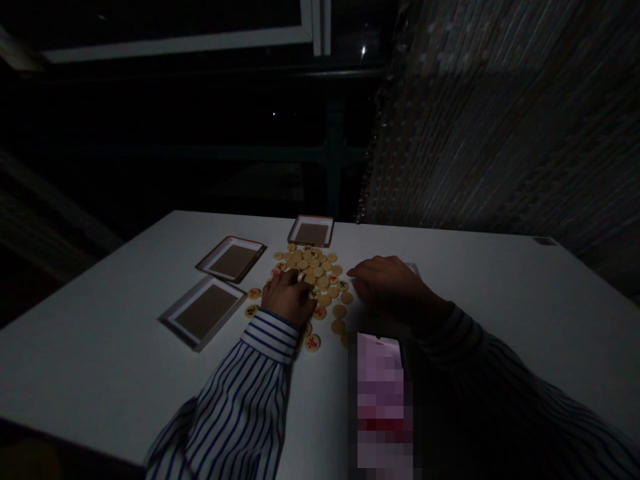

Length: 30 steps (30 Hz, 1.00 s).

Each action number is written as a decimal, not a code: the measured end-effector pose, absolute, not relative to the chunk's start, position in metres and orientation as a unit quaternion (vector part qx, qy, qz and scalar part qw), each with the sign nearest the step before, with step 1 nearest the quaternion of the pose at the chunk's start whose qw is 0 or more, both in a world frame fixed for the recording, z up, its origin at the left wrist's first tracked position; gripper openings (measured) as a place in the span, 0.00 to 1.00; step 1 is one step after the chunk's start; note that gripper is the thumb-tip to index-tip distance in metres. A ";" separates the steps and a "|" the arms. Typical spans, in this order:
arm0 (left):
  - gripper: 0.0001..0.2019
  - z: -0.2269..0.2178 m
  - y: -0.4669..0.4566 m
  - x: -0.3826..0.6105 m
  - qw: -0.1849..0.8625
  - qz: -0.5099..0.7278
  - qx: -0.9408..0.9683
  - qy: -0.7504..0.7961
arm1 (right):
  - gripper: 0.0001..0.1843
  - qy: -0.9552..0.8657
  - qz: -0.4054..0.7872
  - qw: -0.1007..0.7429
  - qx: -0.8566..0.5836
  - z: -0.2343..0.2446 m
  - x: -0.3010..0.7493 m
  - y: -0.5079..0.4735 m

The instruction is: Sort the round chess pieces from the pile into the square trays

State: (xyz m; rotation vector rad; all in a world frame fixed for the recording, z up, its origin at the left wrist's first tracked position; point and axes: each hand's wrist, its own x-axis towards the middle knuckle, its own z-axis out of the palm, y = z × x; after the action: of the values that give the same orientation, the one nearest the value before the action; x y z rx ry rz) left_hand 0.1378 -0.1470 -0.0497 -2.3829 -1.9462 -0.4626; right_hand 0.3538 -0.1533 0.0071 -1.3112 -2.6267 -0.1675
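As my left hand (290,297) curls on the discs (320,267), grip unclear, right hand (387,280) lying open at three o'clock, I'd slide gently.

Under your left hand (287,293), the round game pieces (320,270) look smooth and faintly glossy; wood or plastic, you can't tell. The white table (100,347) beneath is smooth and matt. Your sleeve (250,400) is striped cloth. Left of your hand, the box trays (205,312) look like matt cardboard.
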 end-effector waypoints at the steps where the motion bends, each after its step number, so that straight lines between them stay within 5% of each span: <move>1: 0.15 -0.050 -0.147 0.138 0.016 -0.151 -0.766 -0.625 | 0.14 -0.889 -0.058 0.101 -0.443 0.007 0.354 -0.154; 30: 0.15 -0.059 -0.140 0.130 0.026 -0.185 -0.796 -0.576 | 0.13 -0.892 -0.057 0.084 -0.440 0.010 0.350 -0.156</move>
State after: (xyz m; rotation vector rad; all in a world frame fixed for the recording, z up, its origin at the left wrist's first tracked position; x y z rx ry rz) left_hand 0.1305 -0.1402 -0.0590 -2.4609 -1.7796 -0.5709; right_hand 0.3505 -0.1562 0.0100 -1.3145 -2.6619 -0.1687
